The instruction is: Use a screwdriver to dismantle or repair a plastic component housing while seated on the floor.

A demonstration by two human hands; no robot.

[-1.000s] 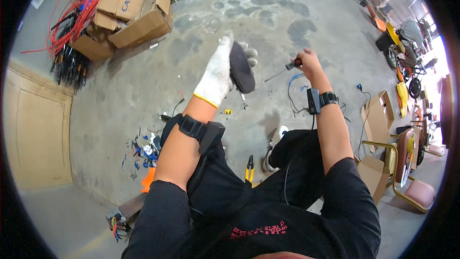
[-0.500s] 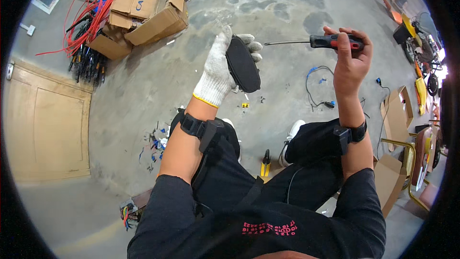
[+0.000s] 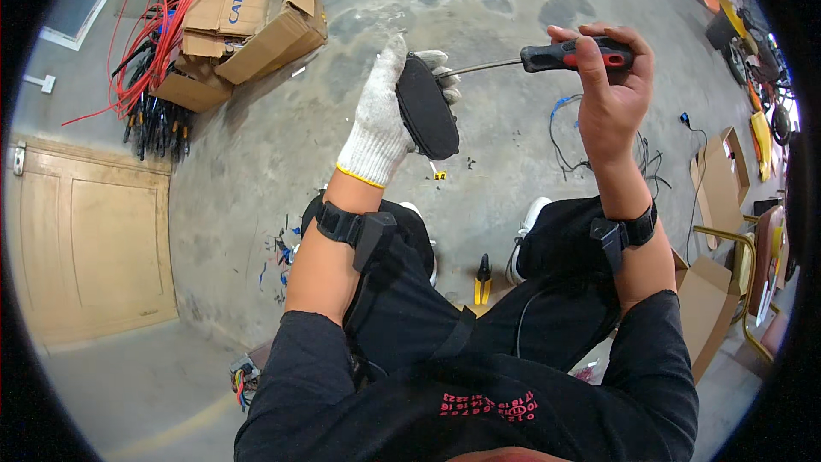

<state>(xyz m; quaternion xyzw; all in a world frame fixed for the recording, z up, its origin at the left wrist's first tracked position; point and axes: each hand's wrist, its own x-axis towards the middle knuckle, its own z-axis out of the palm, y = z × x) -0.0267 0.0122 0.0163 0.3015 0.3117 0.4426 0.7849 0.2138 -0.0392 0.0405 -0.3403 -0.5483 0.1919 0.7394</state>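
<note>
My left hand (image 3: 382, 103), in a white knit glove with a yellow cuff edge, grips a flat black oval part (image 3: 427, 109). The thumb lies along its left side and the fingertips show at its right edge. My bare right hand (image 3: 614, 85) is wrapped round the black and red handle of a screwdriver (image 3: 560, 57). Its metal shaft points left, and the tip meets the right edge of the black part near the gloved fingers. What the tip touches there is too small to make out.
Yellow-handled pliers (image 3: 483, 281) lie on the floor between my feet. Cable (image 3: 556, 133) lies on the right, beside cardboard (image 3: 723, 171) and a chair (image 3: 748, 282). Cardboard boxes (image 3: 256, 30) and red cable (image 3: 171, 34) are at the far left, above a wooden door (image 3: 94, 239).
My right hand has moved left with the screwdriver, bringing its tip from just off the black part to its right edge. The left hand still holds the part.
</note>
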